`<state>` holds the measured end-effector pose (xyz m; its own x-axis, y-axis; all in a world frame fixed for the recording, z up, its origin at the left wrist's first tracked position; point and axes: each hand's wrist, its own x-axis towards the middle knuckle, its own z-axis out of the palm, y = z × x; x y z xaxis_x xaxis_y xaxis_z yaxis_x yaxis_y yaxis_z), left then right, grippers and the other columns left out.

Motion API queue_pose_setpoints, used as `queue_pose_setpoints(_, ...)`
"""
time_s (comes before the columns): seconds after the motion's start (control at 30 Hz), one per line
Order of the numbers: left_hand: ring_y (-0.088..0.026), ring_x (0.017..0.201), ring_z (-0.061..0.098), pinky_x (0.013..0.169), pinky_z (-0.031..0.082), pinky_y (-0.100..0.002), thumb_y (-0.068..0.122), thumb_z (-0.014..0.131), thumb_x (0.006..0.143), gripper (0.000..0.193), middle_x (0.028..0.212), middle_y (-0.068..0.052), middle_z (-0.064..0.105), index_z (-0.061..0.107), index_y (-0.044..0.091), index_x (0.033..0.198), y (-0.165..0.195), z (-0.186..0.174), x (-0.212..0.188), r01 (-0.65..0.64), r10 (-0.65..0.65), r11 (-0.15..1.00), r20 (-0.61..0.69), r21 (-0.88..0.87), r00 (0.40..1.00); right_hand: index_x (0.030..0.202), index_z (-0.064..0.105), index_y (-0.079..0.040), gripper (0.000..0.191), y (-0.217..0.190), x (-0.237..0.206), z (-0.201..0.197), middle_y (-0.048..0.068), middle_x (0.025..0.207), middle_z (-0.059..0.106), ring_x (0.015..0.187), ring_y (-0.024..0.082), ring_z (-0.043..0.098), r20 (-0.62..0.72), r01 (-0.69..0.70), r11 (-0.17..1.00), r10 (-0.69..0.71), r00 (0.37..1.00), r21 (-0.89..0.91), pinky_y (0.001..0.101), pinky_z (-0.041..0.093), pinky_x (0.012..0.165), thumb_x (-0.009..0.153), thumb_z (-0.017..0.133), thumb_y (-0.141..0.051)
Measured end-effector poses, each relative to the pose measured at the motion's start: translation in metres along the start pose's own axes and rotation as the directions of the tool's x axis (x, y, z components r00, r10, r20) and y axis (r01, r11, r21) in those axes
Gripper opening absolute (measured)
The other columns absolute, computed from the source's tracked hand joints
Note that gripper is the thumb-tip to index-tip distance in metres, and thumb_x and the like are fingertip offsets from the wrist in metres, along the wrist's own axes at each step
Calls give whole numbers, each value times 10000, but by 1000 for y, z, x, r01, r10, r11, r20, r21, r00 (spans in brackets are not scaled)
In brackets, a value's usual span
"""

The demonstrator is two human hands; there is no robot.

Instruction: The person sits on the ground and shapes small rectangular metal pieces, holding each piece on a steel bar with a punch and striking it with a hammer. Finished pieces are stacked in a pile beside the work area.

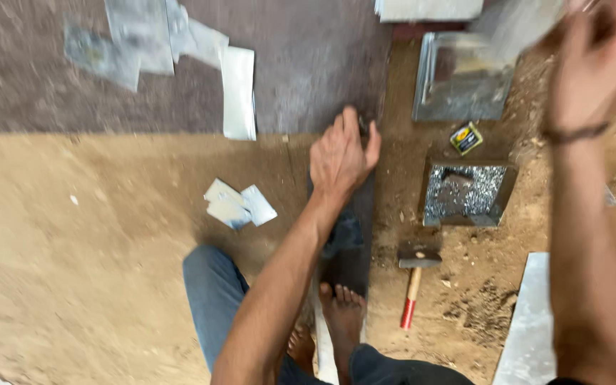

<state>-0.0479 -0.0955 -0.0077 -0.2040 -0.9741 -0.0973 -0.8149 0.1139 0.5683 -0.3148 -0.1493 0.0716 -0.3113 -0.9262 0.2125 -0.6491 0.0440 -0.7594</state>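
Observation:
My left hand [342, 160] rests on the far end of a dark metal bar [356, 214] that lies on the dirt floor in front of me. Its fingers and thumb are curled around something small and dark that I cannot make out. My right hand [593, 64] is raised at the top right and blurred, with a dark band on the wrist. It seems to grip a pale, shiny piece of sheet metal [518, 25], also blurred. My bare foot [344, 314] presses on the near end of the bar.
A hammer with a red-tipped wooden handle [413, 278] lies right of the bar. Beyond it are a box of metal scraps [433, 192], a small yellow packet [466, 137] and a metal tray [429, 78]. Cut sheet pieces [239, 207] and strips [238, 93] lie to the left. A large sheet [532, 321] is at the lower right.

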Motion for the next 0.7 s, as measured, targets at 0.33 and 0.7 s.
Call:
queue_pose_setpoints(0.33,-127,655,533,567,466,-330,321,648,1024,225,757,15,583,599,108,970,-25,-32,-35,67,-415,676,-304,-734,858,1167,738,-65,214,-86,-296,21,68,979,732,849,157,679,175,456,861,-424,888,-226,296,568,666,959,783,-46)
queue_pose_setpoints(0.7,-142,832,729,748,585,-276,278,788,905,313,998,-130,767,568,56,913,-92,-81,-227,506,-543,-35,441,-862,714,1299,654,-102,312,-102,-352,76,99,1257,655,1177,253,610,309,339,923,-274,911,-181,418,539,994,1007,695,-204)
